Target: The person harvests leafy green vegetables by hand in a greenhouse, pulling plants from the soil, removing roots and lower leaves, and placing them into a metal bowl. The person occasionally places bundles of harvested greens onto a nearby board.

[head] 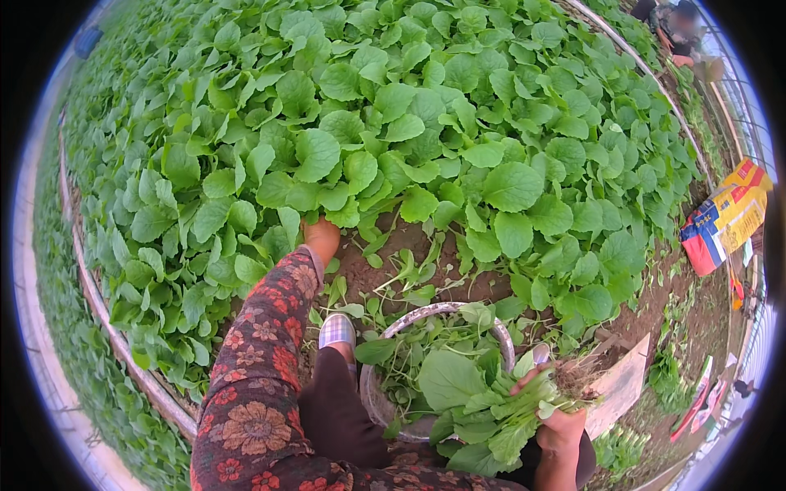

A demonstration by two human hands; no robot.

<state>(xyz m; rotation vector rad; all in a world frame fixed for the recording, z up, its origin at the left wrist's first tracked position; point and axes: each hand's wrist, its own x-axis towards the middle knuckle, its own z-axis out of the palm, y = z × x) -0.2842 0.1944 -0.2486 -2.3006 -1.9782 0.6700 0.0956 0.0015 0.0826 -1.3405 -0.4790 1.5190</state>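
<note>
My left hand (322,238) reaches into the front of a dense bed of leafy greens (405,129). Leaves cover its fingers, so whether they grip a stem cannot be seen. In my right hand (560,428) is a bunch of pulled leafy greens (479,405). Its pale stems and soil-covered roots (577,377) point right, and its leaves hang over a round bucket (507,345) between my legs. Loose small leaves and stems (408,368) lie inside that bucket. Bare soil (362,264) with scattered plants shows just beyond the bucket.
At my right lie a flat board (620,386) and piles of pulled greens (620,448). A printed yellow, red and blue sack (727,215) is farther right. Another person (672,30) is at the upper right. A pale border strip (104,313) runs along the left.
</note>
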